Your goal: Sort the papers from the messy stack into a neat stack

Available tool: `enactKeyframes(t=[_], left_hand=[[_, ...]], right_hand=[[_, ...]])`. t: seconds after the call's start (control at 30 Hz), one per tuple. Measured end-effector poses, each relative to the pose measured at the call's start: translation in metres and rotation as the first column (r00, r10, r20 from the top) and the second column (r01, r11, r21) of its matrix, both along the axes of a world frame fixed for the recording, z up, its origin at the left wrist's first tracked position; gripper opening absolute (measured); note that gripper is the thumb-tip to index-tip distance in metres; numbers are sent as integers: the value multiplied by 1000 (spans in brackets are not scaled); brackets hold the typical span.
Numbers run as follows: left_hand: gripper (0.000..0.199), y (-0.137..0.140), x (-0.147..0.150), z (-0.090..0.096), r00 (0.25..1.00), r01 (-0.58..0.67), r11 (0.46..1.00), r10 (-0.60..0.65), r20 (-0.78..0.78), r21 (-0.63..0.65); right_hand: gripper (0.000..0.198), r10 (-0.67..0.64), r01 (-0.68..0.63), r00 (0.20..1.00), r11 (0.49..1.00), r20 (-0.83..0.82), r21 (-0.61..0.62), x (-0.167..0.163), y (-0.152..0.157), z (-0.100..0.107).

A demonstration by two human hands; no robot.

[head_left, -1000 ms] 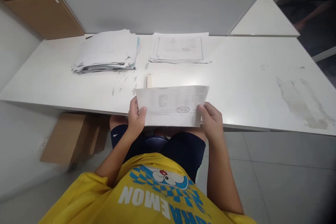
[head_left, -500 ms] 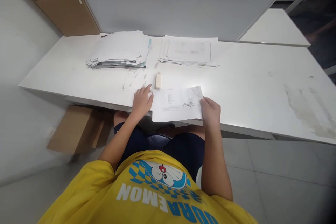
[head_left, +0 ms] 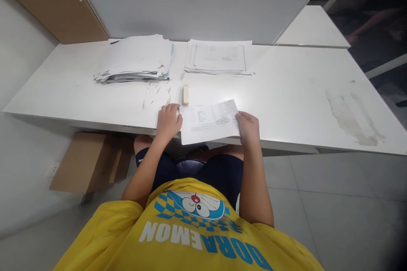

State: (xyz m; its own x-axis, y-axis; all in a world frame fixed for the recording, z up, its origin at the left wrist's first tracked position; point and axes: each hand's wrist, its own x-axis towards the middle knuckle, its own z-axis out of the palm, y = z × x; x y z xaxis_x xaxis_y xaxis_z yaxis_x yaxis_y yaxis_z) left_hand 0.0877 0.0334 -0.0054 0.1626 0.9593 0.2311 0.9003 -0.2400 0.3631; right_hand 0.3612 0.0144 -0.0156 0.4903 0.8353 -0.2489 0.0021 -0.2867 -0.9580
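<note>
A printed paper sheet (head_left: 210, 120) with an oval stamp mark lies tilted at the desk's front edge, its lower part jutting past it. My right hand (head_left: 249, 128) pinches its right edge between thumb and fingers. At the sheet's left edge, my left hand (head_left: 169, 120) rests with its fingers curled in. Something small and whitish shows between its thumb and forefinger, but I cannot make out what. Just beyond the sheet's upper left corner stands a small cream-coloured block (head_left: 186, 95).
On the white desk (head_left: 286, 93), a thick, uneven paper stack (head_left: 133, 57) lies at back left. A thinner, neater pile of printed sheets (head_left: 219, 57) lies beside it. A grey panel (head_left: 197, 0) rises behind. Cardboard boxes (head_left: 79, 161) stand below left.
My left forefinger, stretched out before, has curled in beside the sheet. The sheet is tilted a little more, its right side higher. The whole view has shifted slightly.
</note>
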Motion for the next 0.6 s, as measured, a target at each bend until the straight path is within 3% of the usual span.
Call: enactKeyframes(t=[0.33, 0.6], left_hand=[[34, 0, -2, -1, 999, 39, 999, -38, -16, 20], [64, -1, 1, 4, 988, 93, 995, -96, -118, -27]], right_hand=[[27, -18, 19, 1000, 999, -8, 40, 1, 1, -3], [26, -108, 115, 993, 980, -53, 162, 0, -5, -6]])
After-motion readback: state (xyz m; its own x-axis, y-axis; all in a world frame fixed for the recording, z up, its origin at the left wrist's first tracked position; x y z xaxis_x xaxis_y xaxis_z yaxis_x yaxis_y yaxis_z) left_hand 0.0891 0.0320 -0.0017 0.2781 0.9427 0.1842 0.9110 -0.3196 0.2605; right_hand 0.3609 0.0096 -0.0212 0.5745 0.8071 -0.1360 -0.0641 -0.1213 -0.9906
